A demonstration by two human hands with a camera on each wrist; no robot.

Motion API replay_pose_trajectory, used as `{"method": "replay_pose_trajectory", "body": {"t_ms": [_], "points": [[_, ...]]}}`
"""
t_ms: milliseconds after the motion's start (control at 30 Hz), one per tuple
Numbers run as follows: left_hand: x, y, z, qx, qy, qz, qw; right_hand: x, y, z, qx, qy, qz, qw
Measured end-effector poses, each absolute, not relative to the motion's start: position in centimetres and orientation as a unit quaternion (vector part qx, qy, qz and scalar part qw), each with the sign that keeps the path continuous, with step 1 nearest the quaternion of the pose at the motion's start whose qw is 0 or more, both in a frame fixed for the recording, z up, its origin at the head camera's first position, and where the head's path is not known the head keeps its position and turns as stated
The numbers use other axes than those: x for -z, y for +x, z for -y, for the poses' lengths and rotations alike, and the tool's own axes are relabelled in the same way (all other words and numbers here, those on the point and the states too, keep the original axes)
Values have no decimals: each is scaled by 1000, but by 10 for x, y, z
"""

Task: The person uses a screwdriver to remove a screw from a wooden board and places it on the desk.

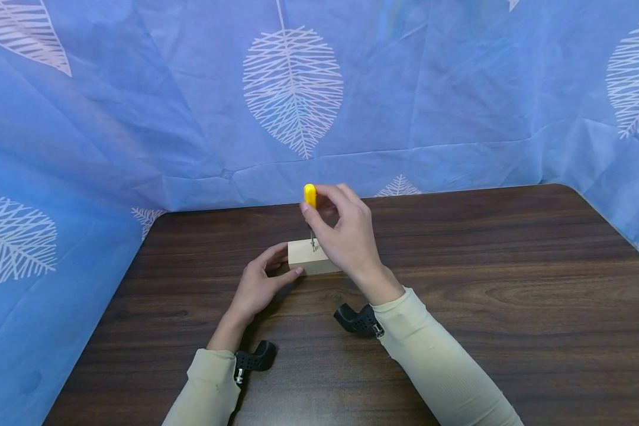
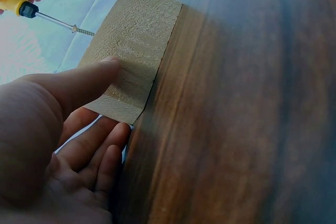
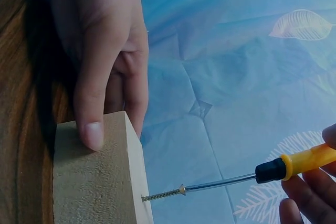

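A pale wooden block (image 1: 314, 267) lies on the table, and my left hand (image 1: 255, 287) grips its left end, thumb on the near side and fingers behind. From the block's top face a screw (image 3: 165, 195) stands upright, its tip at the wood and most of its thread showing. My right hand (image 1: 348, 234) holds a screwdriver by its yellow handle (image 1: 310, 195), fingertips and thumb pinched round it above the block. The screwdriver's metal shaft (image 3: 220, 183) runs down to the screw head, in line with the screw. A black collar (image 3: 270, 171) joins shaft and handle.
The dark wood-grain table (image 1: 484, 284) reaches back to a blue cloth (image 1: 191, 118) with white leaf prints, hanging behind and at both sides. Black wrist-worn devices (image 1: 255, 357) stick out from both light sleeves (image 1: 436, 355) over the table.
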State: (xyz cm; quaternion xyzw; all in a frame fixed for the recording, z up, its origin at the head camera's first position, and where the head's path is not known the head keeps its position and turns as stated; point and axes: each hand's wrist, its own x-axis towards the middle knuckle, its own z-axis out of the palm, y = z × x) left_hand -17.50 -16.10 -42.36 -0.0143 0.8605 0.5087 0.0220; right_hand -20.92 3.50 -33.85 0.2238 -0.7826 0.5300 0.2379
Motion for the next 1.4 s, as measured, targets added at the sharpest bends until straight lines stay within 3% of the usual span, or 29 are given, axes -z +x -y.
{"method": "replay_pose_trajectory", "body": {"t_ms": [1400], "points": [[427, -176, 162, -514, -8, -858, 18, 335, -210, -35, -548, 202, 784, 211]]}}
